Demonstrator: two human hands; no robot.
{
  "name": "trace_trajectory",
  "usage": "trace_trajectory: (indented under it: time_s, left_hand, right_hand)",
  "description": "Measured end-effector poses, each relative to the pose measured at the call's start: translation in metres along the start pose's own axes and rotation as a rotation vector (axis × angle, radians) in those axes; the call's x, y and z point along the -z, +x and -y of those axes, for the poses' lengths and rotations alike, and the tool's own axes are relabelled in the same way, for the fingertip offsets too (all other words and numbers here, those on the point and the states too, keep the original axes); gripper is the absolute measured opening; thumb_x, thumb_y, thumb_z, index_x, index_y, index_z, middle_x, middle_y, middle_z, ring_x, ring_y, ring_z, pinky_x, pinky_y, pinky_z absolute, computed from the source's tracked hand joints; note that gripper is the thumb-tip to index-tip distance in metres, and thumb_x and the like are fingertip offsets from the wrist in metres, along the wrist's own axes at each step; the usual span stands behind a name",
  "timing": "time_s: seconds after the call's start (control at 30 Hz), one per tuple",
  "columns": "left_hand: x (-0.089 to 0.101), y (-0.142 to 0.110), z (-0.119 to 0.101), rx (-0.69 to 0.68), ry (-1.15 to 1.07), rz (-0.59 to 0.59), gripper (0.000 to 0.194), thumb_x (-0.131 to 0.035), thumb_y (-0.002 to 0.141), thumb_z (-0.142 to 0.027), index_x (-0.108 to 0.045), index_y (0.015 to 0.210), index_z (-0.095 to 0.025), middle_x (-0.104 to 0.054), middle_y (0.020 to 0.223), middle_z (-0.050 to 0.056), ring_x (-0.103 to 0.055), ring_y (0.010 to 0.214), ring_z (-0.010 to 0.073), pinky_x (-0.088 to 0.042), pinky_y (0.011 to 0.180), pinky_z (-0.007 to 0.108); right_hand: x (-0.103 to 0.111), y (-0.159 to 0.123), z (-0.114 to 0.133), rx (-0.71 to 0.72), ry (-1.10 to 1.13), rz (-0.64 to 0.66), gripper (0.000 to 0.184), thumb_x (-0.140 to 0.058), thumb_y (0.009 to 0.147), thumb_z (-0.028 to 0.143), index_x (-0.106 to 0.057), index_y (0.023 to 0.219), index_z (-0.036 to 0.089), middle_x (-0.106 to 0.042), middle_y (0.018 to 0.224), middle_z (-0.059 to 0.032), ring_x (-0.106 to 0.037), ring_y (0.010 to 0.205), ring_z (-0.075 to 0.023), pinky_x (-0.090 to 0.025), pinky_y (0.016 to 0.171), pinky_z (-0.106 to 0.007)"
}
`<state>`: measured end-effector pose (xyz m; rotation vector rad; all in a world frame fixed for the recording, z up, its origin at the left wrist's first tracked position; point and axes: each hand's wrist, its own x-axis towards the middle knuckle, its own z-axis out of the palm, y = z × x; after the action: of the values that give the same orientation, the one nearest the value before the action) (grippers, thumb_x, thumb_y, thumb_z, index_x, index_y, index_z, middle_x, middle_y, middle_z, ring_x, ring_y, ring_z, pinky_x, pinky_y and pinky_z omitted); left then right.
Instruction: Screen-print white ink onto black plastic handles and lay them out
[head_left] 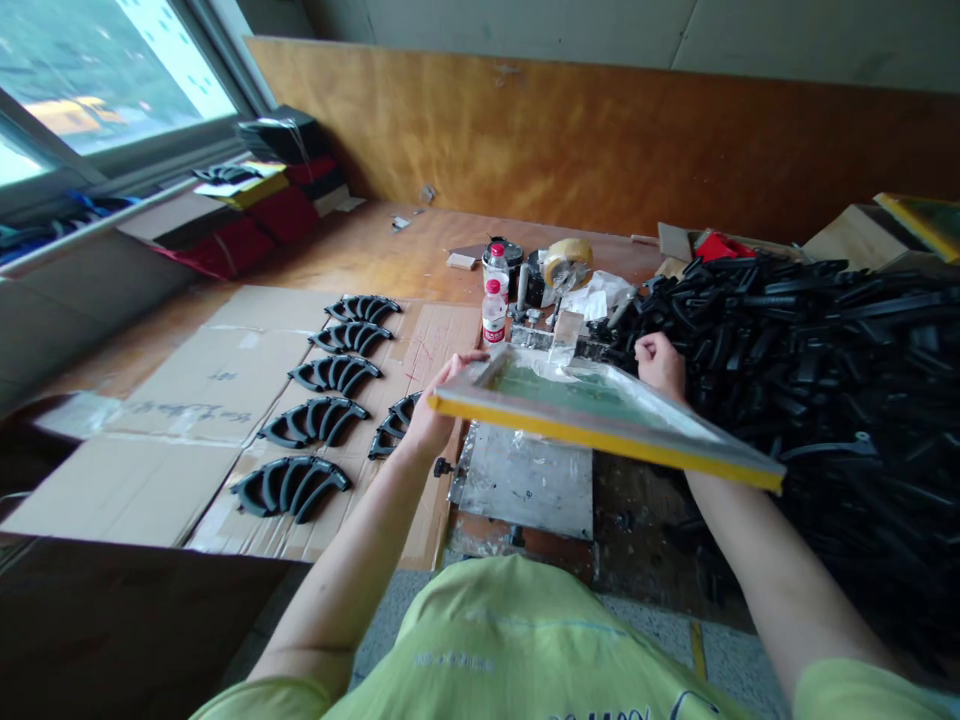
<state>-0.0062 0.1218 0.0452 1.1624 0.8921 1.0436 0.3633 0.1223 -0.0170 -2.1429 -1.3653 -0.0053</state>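
A screen printing frame with green mesh and a yellow front side is raised and tilted above a flat metal base plate. My left hand is closed on the frame's left edge. Beyond the frame's right side, my right hand has its fingers curled in, beside a heap of black plastic parts; whatever it holds, if anything, is hidden. Curved, ribbed black parts lie in a column on flattened cardboard to the left. Another ribbed part is partly covered by my left hand.
Two red-capped plastic bottles stand behind the frame, near a dark can and a roll of tape. Red and black boxes line the window side. A wooden board closes off the back of the table.
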Motion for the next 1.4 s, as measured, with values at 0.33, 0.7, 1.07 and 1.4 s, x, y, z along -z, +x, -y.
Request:
trace_trajectory:
  time_s: [0.33,0.7,1.07,1.4]
  left_hand:
    - [-0.014,0.000,0.029,0.108,-0.108,-0.080,0.052,-0.052,0.084,-0.059,-0.054,0.122,-0.023,-0.067,0.091,0.004,-0.062,0.073,0.0118,-0.050,0.062,0.022]
    - [-0.026,-0.095,0.072,0.377,-0.196,-0.059,0.051,-0.054,0.080,-0.064,-0.052,0.102,-0.019,-0.064,0.085,0.004,-0.063,0.076,0.0159,-0.050,0.060,0.027]
    - [0.030,-0.116,0.056,0.249,-0.024,-0.208,0.039,-0.058,0.081,-0.056,-0.048,0.087,-0.019,-0.057,0.070,-0.002,-0.058,0.063,0.0115,-0.047,0.056,0.023]
    - [0.123,-0.119,0.141,0.596,-0.026,-0.535,0.045,-0.055,0.082,-0.060,-0.048,0.090,-0.016,-0.067,0.086,0.008,-0.061,0.063,0.0101,-0.049,0.055,0.021]
  right_hand:
    - [-0.056,-0.106,0.009,0.462,0.047,0.447,0.029,-0.061,0.081,0.022,-0.064,0.110,0.024,-0.065,0.103,-0.0062,-0.056,0.100,-0.0234,-0.045,0.091,-0.041]
    - [-0.008,-0.175,0.120,0.875,0.238,0.211,0.022,-0.053,0.090,0.022,-0.062,0.110,0.021,-0.059,0.093,-0.0094,-0.054,0.096,-0.0254,-0.047,0.086,-0.043]
    - [-0.037,-0.212,0.171,0.930,0.403,0.324,0.033,-0.054,0.089,0.023,-0.057,0.121,0.029,-0.062,0.094,-0.0099,-0.057,0.097,-0.0277,-0.049,0.085,-0.048]
    - [-0.116,-0.181,0.194,0.813,0.349,0.590,0.025,-0.047,0.093,0.026,-0.062,0.112,0.020,-0.063,0.103,-0.0091,-0.055,0.102,-0.0237,-0.046,0.094,-0.041]
